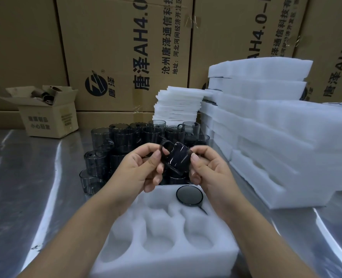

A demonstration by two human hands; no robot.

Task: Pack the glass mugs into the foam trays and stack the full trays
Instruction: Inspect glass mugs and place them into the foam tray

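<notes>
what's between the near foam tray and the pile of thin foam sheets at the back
In the head view, a cluster of loose dark glass mugs stands on the table there; the left hand and right hand hold one mug above it.

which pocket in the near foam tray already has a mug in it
The far right pocket: a dark mug sits in the foam tray there; the other visible pockets are bare foam.

Tall printed cartons (126,47) wall the back; a small open box (47,115) sits left on the shiny, glare-streaked desk (35,177)
</notes>
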